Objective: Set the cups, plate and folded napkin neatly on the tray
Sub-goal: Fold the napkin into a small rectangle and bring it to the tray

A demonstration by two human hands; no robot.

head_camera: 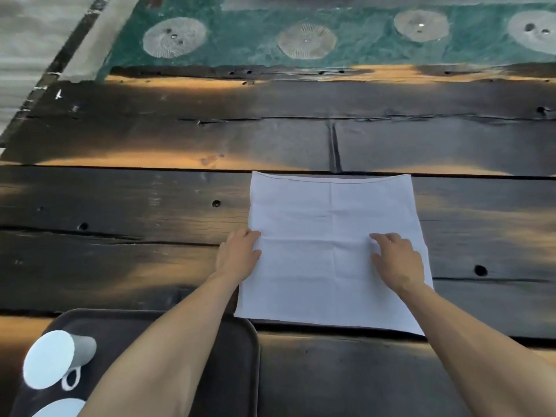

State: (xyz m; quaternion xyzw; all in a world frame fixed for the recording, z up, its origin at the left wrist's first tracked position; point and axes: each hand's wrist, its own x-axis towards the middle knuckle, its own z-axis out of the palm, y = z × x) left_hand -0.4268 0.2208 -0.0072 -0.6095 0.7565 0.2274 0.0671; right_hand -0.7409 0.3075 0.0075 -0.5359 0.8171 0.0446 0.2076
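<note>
A white napkin lies spread flat on the dark wooden table, with crease lines crossing its middle. My left hand rests on its left edge, fingers relaxed on the cloth. My right hand lies flat on the napkin's right half, fingers extended. A dark tray sits at the lower left under my left forearm. On it stands a white cup with a handle, and the rim of a second white cup shows at the bottom edge. No plate is visible.
The table is made of dark weathered planks with holes and cracks. Beyond its far edge lies a green surface with pale round patches.
</note>
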